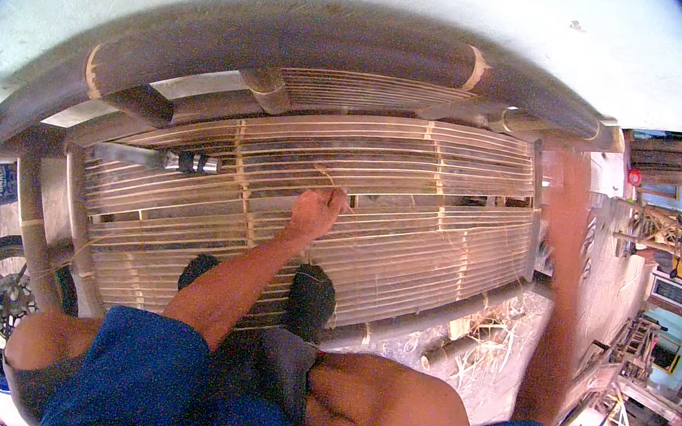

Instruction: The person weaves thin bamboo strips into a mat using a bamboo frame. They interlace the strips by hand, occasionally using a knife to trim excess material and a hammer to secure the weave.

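Blue sleeves (142, 369) are seen at the lower edge, with bare knees (393, 422) bent just above them and dark-socked feet (311, 298) planted on the near edge of a bamboo slat bench seat (443, 247). From the left sleeve a forearm is stretched up over the slats. The left hand (316, 212) is curled, fingers tucked down against the slats near the middle of the seat; a thin strand seems to be pinched there, but it is too small to be made out for sure. The right hand (568, 213) is raised at the right end of the seat, smeared by motion blur; whether it is open or closed cannot be told, and nothing is seen held in it.

The seat is made of pale split strips laid side by side, crossed by lashed binding lines. A dark-handled tool (162, 158) is lying on the slats at the far left, well apart from both hands. Loose bamboo shavings (487, 334) are scattered on the ground just beside the near right edge. A thick dark bamboo pole (314, 44) is curved along the far side as the frame. A motorcycle wheel (4, 285) is visible at lower left, and cluttered stalls (664, 255) at far right.
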Tool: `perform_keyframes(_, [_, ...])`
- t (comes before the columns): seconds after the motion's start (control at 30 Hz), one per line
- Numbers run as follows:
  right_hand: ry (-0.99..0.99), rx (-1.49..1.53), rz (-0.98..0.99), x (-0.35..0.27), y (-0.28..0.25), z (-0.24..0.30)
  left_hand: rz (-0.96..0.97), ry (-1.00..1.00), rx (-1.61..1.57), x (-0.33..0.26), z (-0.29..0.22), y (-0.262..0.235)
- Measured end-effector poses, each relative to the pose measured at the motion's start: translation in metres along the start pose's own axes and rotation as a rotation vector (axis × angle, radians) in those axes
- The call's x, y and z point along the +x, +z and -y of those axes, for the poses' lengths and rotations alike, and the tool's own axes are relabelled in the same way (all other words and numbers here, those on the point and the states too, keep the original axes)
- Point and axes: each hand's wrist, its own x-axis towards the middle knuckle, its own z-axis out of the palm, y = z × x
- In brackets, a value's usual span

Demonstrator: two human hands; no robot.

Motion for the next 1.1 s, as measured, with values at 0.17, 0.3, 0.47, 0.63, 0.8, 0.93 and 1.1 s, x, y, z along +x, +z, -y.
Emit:
perform_keyframes(0.17, [0.074,0.636,0.688,-0.072,0.152,0.178,0.014,0.236,-0.445,0.009,0.024,0.008])
perform_keyframes(0.3, [0.412,0.903,1.112,-0.086,0.191,0.201,0.209,0.336,-0.118,0.020,0.043,0.003])
perform_keyframes(0.47, [0.468,1.015,1.132,-0.096,0.211,0.207,0.231,0.371,0.433,0.024,0.041,0.025])
perform_keyframes(0.63, [0.766,1.274,1.199,-0.100,0.221,0.210,0.300,0.292,0.506,0.030,0.040,0.037])
perform_keyframes(0.8, [0.832,1.154,1.269,-0.097,0.224,0.215,0.466,0.219,0.437,0.042,0.045,0.042])
perform_keyframes(0.93, [0.834,1.194,1.294,-0.091,0.224,0.217,0.514,0.191,0.395,0.050,0.044,0.041])
perform_keyframes(1.1, [0.853,1.156,1.333,-0.086,0.222,0.216,0.518,0.074,0.094,0.049,0.039,0.027])
